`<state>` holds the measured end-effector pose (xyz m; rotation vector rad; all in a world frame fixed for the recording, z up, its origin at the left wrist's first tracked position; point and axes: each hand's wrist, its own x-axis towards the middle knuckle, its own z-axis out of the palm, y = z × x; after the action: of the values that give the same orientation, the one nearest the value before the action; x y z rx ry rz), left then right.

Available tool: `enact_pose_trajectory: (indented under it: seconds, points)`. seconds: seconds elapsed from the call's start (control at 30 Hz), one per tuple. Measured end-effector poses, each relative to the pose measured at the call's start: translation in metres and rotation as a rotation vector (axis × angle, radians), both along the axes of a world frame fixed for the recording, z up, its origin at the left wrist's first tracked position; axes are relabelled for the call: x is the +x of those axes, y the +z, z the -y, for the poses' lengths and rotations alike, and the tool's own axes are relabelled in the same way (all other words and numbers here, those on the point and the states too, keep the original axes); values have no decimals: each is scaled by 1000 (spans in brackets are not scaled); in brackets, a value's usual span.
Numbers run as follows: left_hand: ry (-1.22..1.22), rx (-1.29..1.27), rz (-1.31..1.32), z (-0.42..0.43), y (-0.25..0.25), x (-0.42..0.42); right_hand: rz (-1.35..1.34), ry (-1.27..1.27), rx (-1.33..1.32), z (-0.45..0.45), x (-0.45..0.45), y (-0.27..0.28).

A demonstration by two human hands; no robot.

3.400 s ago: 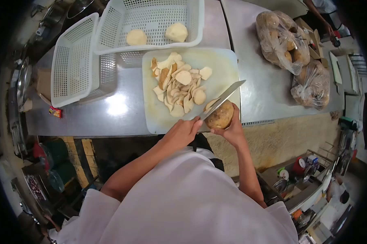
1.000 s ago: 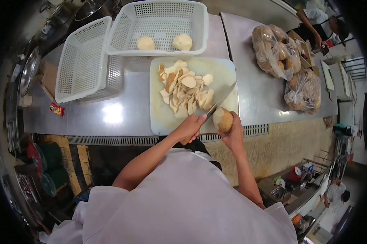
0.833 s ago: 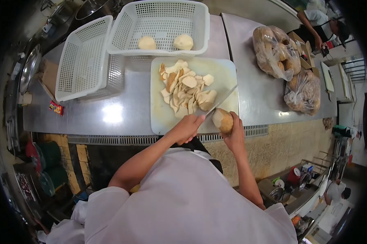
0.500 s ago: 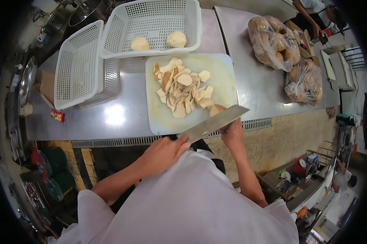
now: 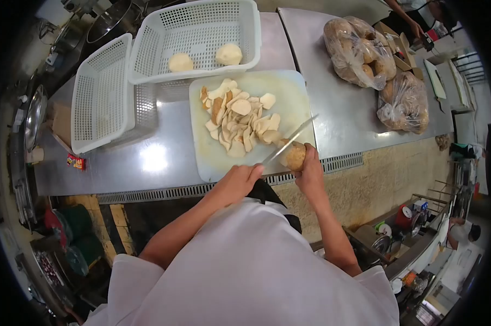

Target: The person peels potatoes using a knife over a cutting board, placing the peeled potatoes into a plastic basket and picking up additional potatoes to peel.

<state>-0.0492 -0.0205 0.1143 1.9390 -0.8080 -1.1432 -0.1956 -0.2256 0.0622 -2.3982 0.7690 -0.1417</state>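
My left hand [image 5: 235, 183] is closed round the handle of a knife [image 5: 292, 138], its blade slanting up and right against a brown, partly peeled root vegetable [image 5: 295, 156]. Fingers of my right hand [image 5: 311, 173] wrap round the right side of that vegetable, at the lower right edge of the white cutting board [image 5: 300, 92]. A heap of pale peelings [image 5: 240, 117], some with brown skin, covers the middle of the board. Two peeled pieces, a left one [image 5: 180, 62] and a right one [image 5: 228, 54], lie in the large white basket [image 5: 196, 76].
A second white basket [image 5: 101, 95] stands at the left, near a small red packet [image 5: 76, 161]. Plastic bags of unpeeled vegetables, one upper [image 5: 359, 51] and one lower [image 5: 403, 103], lie on the right of the steel table [image 5: 120, 174]. Another person's arm [image 5: 406, 16] shows at the top right.
The knife has swung from a broad-side view over the vegetable to an edge-on slant at its left side. Peelings have gathered at the heap's lower right since the earliest frame. The view has shifted slightly.
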Motion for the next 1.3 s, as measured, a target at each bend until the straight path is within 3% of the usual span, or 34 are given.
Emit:
enact_pose_trajectory:
  seconds: [0.1,0.23,0.3,0.33,0.4,0.43,0.5,0.63,0.7,0.73,0.8,0.83,0.9,0.97,1.13,1.2,1.3]
  points:
    - [162,20,-446,31,-57,10,-36,74,47,12,0,10]
    - [273,-30,-559,42,-92,10,152,180,269,26,-17,-5]
    - [307,-38,-529,42,-89,6,477,-116,902,21,-26,-27]
    - [307,-37,-530,41,-86,5,475,-117,902,12,-19,-22]
    - [195,19,-434,40,-79,3,654,-713,1132,-14,-1,-18]
    - [188,21,-434,36,-75,0,659,-720,1130,-15,6,-25]
    - [29,-254,244,9,-58,-13,609,-790,827,-13,19,-44]
    - [-145,28,164,-46,54,-14,540,-744,590,-14,13,-79]
    - [-210,133,180,-56,78,-16,504,-604,171,-26,6,-88]
    - [-271,232,200,-57,82,-16,502,-604,177,-28,3,-92]
    - [-245,188,225,-47,69,-18,431,-582,18,-34,-1,-98]
    - [-220,136,250,-38,58,-21,429,-584,21,-35,3,-88]
    - [-133,17,300,-3,27,-27,526,-658,272,-34,13,-65]
    - [-140,5,308,37,-1,-26,497,-679,290,-32,16,-60]
    - [-140,-43,233,22,10,-21,482,-556,238,-38,19,-44]
    - [-179,129,179,-5,28,-22,469,-630,206,-48,19,-42]
    - [-133,148,141,-11,18,-24,442,-633,264,-45,21,-32]
